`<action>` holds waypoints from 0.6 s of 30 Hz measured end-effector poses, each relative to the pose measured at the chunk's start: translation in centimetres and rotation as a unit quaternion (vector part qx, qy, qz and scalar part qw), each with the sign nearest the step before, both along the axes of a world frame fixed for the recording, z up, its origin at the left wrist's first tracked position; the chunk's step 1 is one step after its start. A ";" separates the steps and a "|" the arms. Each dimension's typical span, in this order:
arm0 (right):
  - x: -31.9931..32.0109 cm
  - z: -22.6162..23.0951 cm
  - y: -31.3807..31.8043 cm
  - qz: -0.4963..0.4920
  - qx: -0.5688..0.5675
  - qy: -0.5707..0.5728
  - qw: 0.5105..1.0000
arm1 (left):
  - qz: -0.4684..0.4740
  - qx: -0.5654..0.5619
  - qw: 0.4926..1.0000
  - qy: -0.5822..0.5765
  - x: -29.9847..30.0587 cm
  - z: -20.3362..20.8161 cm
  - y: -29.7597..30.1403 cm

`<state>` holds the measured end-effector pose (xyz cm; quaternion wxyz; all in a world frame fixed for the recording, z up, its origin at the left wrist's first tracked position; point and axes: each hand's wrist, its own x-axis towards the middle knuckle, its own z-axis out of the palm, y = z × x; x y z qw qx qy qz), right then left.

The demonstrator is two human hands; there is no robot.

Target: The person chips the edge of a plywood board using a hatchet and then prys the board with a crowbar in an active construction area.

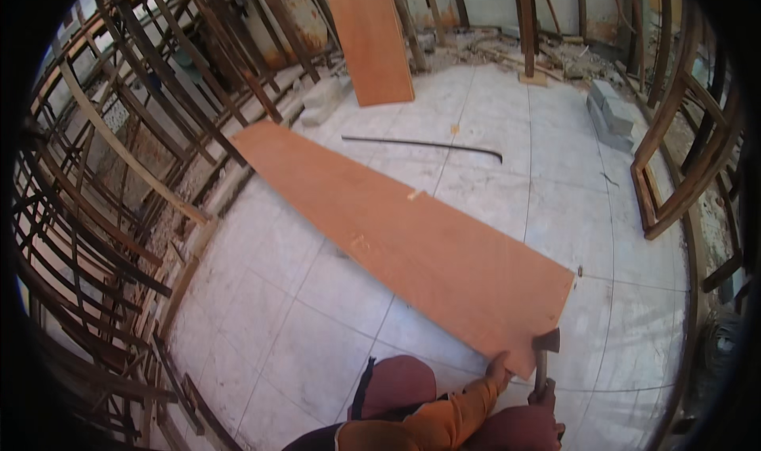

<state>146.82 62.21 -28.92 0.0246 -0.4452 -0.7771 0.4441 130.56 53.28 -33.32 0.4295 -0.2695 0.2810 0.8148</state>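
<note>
A long reddish-brown plywood board (396,229) lies slanting across the floor, its wide end close to me. My left hand (498,369) grips the board's near edge by the corner, in an orange-brown sleeve. In my right hand (544,395) is the wooden handle of a hatchet (546,341). Its dark, flared head is at the board's end edge, beside a notch close to my left hand. Whether the blade touches the wood I cannot tell. The fingers under the board are hidden.
White floor tiles (301,324) surround the board. A thin dark bar (420,141) with a bent end lies beyond it. Another wooden panel (371,47) leans upright at the back. Wooden poles (143,70) crowd the left; grey blocks (609,112) and a wooden frame (658,189) stand right.
</note>
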 end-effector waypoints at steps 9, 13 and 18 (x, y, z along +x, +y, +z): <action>0.9 2.0 -1.7 0.004 -0.034 0.006 0.999 | -0.057 -0.039 0.998 0.005 0.7 0.7 -1.2; 0.3 4.1 -1.6 0.014 -0.028 0.036 0.999 | -0.024 -0.009 1.000 -0.009 0.6 1.1 -1.0; -0.2 0.9 -0.8 0.070 -0.060 -0.067 0.993 | -0.017 -0.007 0.999 0.039 0.5 1.9 -2.3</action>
